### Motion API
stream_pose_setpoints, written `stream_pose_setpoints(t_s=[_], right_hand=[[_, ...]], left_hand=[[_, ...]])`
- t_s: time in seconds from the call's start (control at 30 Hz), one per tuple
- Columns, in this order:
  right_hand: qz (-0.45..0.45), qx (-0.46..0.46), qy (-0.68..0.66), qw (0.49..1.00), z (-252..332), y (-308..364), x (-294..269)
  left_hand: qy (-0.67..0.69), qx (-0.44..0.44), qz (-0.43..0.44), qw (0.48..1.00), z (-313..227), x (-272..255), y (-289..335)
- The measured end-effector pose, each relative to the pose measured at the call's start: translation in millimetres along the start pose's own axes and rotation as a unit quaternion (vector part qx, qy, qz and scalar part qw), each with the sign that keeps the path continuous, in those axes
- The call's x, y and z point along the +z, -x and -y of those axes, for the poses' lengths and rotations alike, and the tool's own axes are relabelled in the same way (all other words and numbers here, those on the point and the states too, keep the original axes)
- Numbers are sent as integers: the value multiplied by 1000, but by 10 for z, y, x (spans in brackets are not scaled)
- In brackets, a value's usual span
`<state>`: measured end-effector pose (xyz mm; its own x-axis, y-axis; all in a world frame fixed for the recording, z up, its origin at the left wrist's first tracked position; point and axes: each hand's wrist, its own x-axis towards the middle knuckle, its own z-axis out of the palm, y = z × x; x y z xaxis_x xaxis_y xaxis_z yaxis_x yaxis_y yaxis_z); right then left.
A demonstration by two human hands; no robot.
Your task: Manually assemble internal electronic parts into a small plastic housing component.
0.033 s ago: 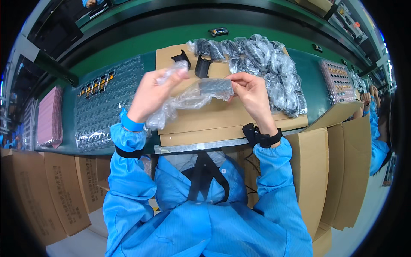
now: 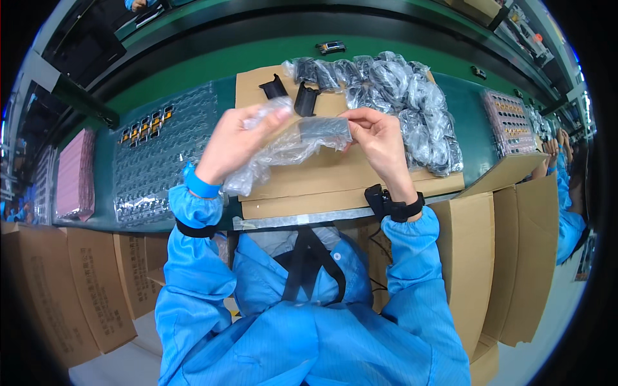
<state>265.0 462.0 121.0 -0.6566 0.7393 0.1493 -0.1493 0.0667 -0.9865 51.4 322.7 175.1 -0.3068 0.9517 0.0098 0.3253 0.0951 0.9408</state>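
Between my hands stretches a crumpled clear plastic bag, with a flat, darker grey section at its right end. My left hand is closed on the bag's left part, and some of the plastic bunches up over its fingers. Thumb and forefinger of my right hand pinch the edge of the grey section. Just beyond the bag, two curved black plastic shells lie on a cardboard sheet. Whether anything sits inside the bag, I cannot tell.
Several bagged dark parts are heaped at the cardboard's far right. Left of it lies a clear blister tray beside a pink stack; another parts tray is at right. An open carton stands by my right arm.
My left hand has shifted slightly to the right, toward my right hand, with its part of the bag. The right hand stays almost where it was.
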Motion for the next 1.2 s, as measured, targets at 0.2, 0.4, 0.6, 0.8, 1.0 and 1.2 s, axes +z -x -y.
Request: stream_pose_setpoints(t_s=[0.2, 0.4, 0.6, 0.8, 1.0, 1.2], right_hand=[[17, -63, 116, 991, 244, 15, 171], [-1, -6, 80, 997, 223, -43, 366], [-3, 23, 32, 999, 88, 13, 519], [-119, -193, 430, 874, 61, -220, -45], [-122, -208, 699, 673, -124, -430, -159], [-192, -58, 266, 943, 208, -471, -389]], left_hand=[[25, 30, 103, 994, -119, 183, -10], [-182, 160, -19, 970, 0, 215, 52], [-363, 187, -94, 908, 207, 145, 112], [-223, 126, -72, 964, -60, -52, 174], [-244, 142, -112, 953, -247, -208, 96], [6, 155, -178, 972, -149, -234, 56]])
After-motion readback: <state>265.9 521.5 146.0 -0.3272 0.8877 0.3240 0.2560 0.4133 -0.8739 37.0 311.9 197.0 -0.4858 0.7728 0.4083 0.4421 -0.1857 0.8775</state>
